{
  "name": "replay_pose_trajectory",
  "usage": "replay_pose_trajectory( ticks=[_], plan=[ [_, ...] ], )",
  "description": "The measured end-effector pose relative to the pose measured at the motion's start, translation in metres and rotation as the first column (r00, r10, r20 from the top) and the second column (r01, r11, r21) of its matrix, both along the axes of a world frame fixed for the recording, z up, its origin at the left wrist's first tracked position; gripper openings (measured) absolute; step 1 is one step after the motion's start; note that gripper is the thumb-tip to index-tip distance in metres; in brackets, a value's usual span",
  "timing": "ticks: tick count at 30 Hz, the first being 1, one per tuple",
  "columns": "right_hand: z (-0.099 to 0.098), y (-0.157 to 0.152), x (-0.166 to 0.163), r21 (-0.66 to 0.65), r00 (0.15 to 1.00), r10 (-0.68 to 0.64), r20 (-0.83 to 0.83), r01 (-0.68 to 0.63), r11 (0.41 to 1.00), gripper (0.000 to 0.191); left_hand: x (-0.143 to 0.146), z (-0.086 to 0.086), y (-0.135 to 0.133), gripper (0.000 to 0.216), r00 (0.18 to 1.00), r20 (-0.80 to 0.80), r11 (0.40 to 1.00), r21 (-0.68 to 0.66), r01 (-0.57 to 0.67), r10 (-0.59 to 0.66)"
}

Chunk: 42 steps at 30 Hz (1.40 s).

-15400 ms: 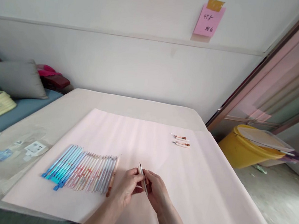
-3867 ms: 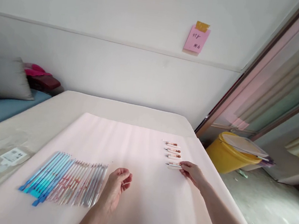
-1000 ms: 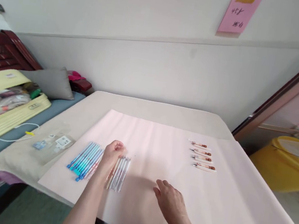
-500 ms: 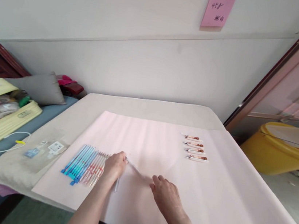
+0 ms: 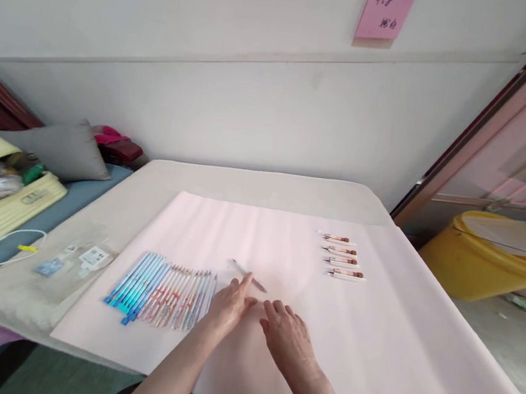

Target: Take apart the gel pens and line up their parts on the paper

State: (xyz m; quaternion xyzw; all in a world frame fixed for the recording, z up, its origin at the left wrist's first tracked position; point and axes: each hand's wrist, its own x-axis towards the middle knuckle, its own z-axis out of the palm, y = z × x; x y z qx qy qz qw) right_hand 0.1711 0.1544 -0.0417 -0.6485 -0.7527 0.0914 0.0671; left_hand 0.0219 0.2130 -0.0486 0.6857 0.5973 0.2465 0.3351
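Note:
A slim, pale pen lies slanted on the pink sheet. The forefinger of my left hand reaches out onto its middle, with the thumb apart below it; the hand is open. Close by on the right, my right hand rests low over the sheet, fingers loosely bent and holding nothing. To the left lies a row of pens: blue ones at the far end, then clear pens with red patterns, then pale ones partly behind my left hand and arm.
Several pens with brown tops lie in a column at the right rear of the sheet. A clear plastic bag is on the cloth at left. Beyond stand a yellow box and a grey pillow. A yellow tub stands right.
My left hand has moved right from the pen's far end to its middle, its grip loosened. The pen now lies on the sheet. My right hand has barely moved.

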Motion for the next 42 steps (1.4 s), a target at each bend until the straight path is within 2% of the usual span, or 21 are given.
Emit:
replay_pose_trajectory(
  ticks=[3, 6, 10, 15, 17, 19, 21, 23, 25, 28, 30, 32, 35, 38, 40, 42],
  plan=[
    [-0.002, 0.002, 0.001, 0.057, 1.0, -0.011, -0.009, 0.011, 0.998, 0.025, 0.001, 0.001, -0.007, 0.021, 0.999, 0.001, 0.999, 0.026, 0.047, -0.047],
    [-0.009, 0.007, 0.002, 0.098, 1.0, 0.006, -0.023, -0.004, 0.995, 0.037, -0.002, 0.002, -0.01, 0.004, 0.995, -0.091, 0.999, -0.014, 0.043, -0.044],
    [-0.021, 0.014, 0.002, 0.067, 0.999, 0.036, -0.037, -0.034, 0.997, 0.044, -0.015, 0.003, -0.004, 0.011, 0.982, -0.187, 0.996, -0.093, -0.001, -0.017],
    [-0.023, 0.025, 0.002, 0.071, 0.988, 0.127, -0.091, -0.12, 0.99, 0.041, -0.024, 0.011, 0.014, 0.01, 0.977, -0.202, 0.994, -0.069, -0.089, 0.074],
    [-0.02, 0.029, 0.002, 0.083, 0.983, 0.145, -0.108, -0.137, 0.987, 0.036, -0.02, 0.015, 0.016, 0.013, 0.991, -0.11, 0.994, -0.075, -0.081, 0.072],
    [-0.017, 0.031, 0.001, 0.075, 0.986, 0.132, -0.106, -0.124, 0.989, 0.025, -0.012, 0.017, 0.014, 0.015, 0.991, 0.1, 0.988, -0.139, -0.069, 0.084],
    [-0.014, 0.031, 0.0, 0.083, 0.989, 0.089, -0.118, -0.08, 0.993, 0.017, -0.003, 0.017, 0.009, 0.017, 0.927, 0.341, 0.967, -0.243, -0.074, 0.156],
    [-0.011, 0.031, -0.001, 0.105, 0.976, 0.016, -0.217, 0.006, 0.994, 0.017, 0.004, 0.015, 0.004, 0.017, 0.818, 0.503, 0.932, -0.346, -0.105, 0.279],
    [-0.008, 0.03, -0.001, 0.079, 0.907, -0.073, -0.414, 0.116, 0.99, 0.016, 0.008, 0.012, 0.0, 0.017, 0.685, 0.591, 0.878, -0.453, -0.153, 0.425],
    [-0.004, 0.03, -0.001, -0.093, 0.68, -0.209, -0.703, 0.203, 0.975, 0.008, 0.007, 0.009, 0.0, 0.016, 0.44, 0.655, 0.771, -0.617, -0.157, 0.614],
    [-0.001, 0.029, 0.0, -0.234, 0.509, -0.285, -0.813, 0.163, 0.959, 0.004, 0.005, 0.007, 0.002, 0.016, 0.308, 0.692, 0.747, -0.656, -0.108, 0.653],
    [0.002, 0.028, -0.001, -0.331, 0.372, -0.34, -0.864, 0.09, 0.939, 0.003, 0.002, 0.007, 0.005, 0.016, 0.231, 0.723, 0.754, -0.65, -0.095, 0.651],
    [0.011, 0.024, -0.001, -0.414, 0.228, -0.403, -0.886, -0.001, 0.91, 0.01, -0.001, 0.011, 0.007, 0.017, 0.203, 0.742, 0.768, -0.632, -0.106, 0.639],
    [0.02, 0.019, -0.001, -0.495, 0.101, -0.484, -0.869, -0.152, 0.856, 0.02, -0.003, 0.018, 0.007, 0.018, 0.209, 0.783, 0.803, -0.596, -0.02, 0.586],
    [0.023, 0.017, -0.002, -0.518, 0.063, -0.52, -0.852, -0.249, 0.819, 0.027, -0.003, 0.022, 0.005, 0.017, 0.216, 0.809, 0.825, -0.565, 0.032, 0.546],
    [0.023, 0.015, -0.005, -0.511, 0.098, -0.505, -0.858, -0.264, 0.818, 0.031, -0.002, 0.024, 0.004, 0.016, 0.234, 0.819, 0.835, -0.548, 0.048, 0.524]
  ],
)
